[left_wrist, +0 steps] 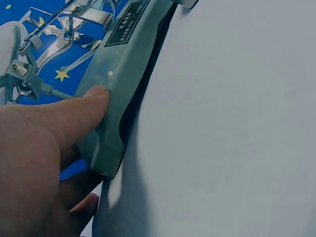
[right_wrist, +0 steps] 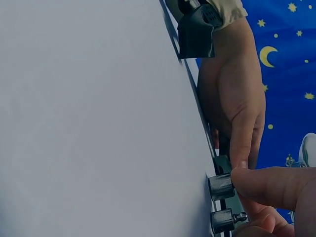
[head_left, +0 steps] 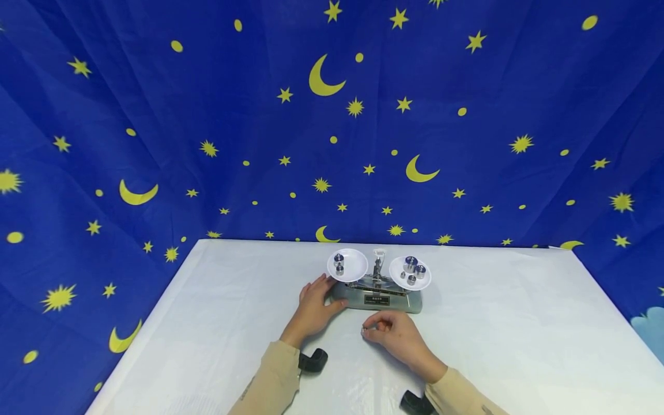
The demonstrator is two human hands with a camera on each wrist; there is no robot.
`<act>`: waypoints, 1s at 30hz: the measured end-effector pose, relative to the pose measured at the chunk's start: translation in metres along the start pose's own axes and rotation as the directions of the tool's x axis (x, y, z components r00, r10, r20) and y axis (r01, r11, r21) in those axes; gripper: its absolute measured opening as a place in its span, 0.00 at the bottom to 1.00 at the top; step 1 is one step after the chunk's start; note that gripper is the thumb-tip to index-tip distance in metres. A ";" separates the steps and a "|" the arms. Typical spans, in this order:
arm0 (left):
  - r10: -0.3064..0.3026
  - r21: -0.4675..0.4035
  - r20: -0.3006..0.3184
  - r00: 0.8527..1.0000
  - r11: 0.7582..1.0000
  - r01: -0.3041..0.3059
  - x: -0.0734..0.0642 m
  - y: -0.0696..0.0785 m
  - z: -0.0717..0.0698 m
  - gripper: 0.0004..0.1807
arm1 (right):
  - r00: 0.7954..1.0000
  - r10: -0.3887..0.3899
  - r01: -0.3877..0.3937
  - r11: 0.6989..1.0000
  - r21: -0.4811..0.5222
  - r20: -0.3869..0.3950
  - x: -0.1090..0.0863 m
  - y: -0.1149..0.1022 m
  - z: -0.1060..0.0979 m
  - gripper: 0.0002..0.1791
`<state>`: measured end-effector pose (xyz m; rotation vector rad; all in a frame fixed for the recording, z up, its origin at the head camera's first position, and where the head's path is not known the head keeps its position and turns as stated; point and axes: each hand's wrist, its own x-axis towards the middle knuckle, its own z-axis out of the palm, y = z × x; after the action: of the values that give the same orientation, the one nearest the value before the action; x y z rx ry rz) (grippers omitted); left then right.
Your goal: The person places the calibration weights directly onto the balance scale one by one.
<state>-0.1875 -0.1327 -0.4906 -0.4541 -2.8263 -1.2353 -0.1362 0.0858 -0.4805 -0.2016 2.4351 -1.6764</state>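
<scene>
A table balance (head_left: 404,301) with a grey-green base and two white pans stands towards the back of the white table. My left hand (head_left: 313,308) holds the left end of the base, thumb on its front face (left_wrist: 89,153) and fingers round the end. Two knobbed metal weights (head_left: 339,260) stand on the left pan (head_left: 357,266), and several more (head_left: 410,264) on the right pan (head_left: 424,282). In front of the balance, my right hand (head_left: 396,339) pinches a small metal weight (right_wrist: 221,186) at table level. Beside it is a second knobbed weight (right_wrist: 223,220); the right fingertips are partly hidden.
A blue cloth (head_left: 249,115) with yellow stars and moons hangs behind and at both sides of the table (head_left: 498,323). Black wrist mounts (head_left: 313,361) stick out beside both sleeves, low over the tabletop.
</scene>
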 end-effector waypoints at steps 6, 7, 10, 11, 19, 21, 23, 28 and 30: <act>0.005 -0.003 -0.002 1.000 1.000 -0.005 0.000 -0.002 0.001 0.33 | 1.000 0.003 -0.003 1.000 -0.010 -0.005 0.000 0.001 0.001 0.08; 0.005 -0.002 -0.003 1.000 1.000 -0.005 0.000 -0.002 0.001 0.33 | 1.000 0.001 -0.001 1.000 -0.013 -0.005 0.000 0.002 0.001 0.08; 0.004 -0.002 -0.005 1.000 1.000 -0.004 0.000 -0.002 0.001 0.33 | 1.000 0.002 -0.003 1.000 -0.018 -0.006 0.001 0.002 0.001 0.07; 0.004 -0.002 -0.006 1.000 1.000 -0.004 0.000 -0.002 0.001 0.33 | 1.000 0.002 -0.002 1.000 -0.022 -0.006 0.001 0.003 0.001 0.07; 0.021 0.000 -0.014 1.000 1.000 -0.021 -0.003 -0.002 0.002 0.33 | 1.000 0.000 0.000 1.000 -0.015 -0.003 -0.001 0.002 0.001 0.07; 0.028 -0.001 -0.018 0.999 1.000 -0.028 -0.003 -0.002 0.002 0.33 | 1.000 0.001 -0.001 1.000 -0.014 -0.006 -0.002 0.001 0.001 0.07; 0.035 -0.001 -0.023 0.999 0.999 -0.036 -0.003 -0.002 0.002 0.33 | 1.000 -0.001 0.001 1.000 -0.015 -0.007 -0.002 0.001 0.002 0.07; 0.043 0.006 -0.031 0.999 0.999 -0.043 -0.002 -0.002 0.002 0.33 | 1.000 -0.001 0.001 1.000 -0.025 -0.014 -0.001 0.002 0.002 0.06; 0.045 0.008 -0.033 0.998 0.999 -0.045 -0.002 -0.002 0.002 0.33 | 1.000 0.005 -0.005 1.000 -0.030 -0.017 0.000 0.003 0.001 0.06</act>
<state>-0.1860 -0.1328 -0.4942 -0.4897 -2.7763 -1.2122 -0.1354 0.0858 -0.4835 -0.1861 2.4723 -1.6470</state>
